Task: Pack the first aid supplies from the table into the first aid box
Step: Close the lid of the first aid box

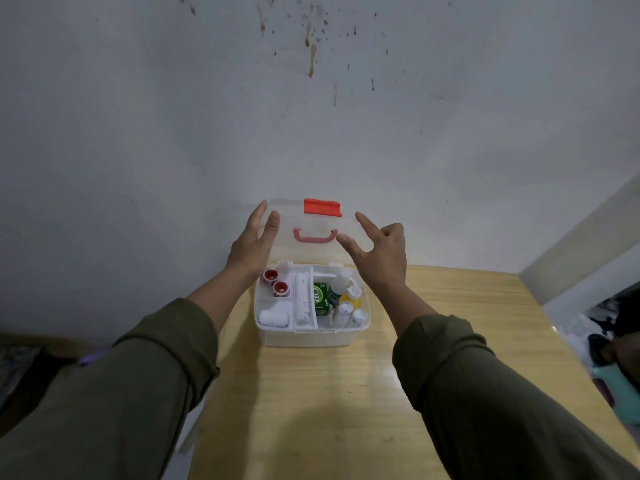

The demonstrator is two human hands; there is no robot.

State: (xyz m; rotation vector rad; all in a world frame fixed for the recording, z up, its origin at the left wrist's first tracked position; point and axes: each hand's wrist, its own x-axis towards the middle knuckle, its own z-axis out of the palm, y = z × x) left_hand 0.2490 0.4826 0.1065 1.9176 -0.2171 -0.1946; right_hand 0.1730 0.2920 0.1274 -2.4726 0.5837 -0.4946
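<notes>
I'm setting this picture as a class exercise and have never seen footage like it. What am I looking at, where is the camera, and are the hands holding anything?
There is one picture, taken by a wide-angle camera worn on a person's head, looking forward and down. No machine is involved: the two sleeved arms belong to the wearer.

On a wooden table stands a white first aid box. Its clear lid is raised, with a pink handle and a red latch.

Inside lie two red-capped jars, white rolls, a green carton and small bottles.

The left hand and right hand are open at the lid's sides and grip nothing.
</notes>
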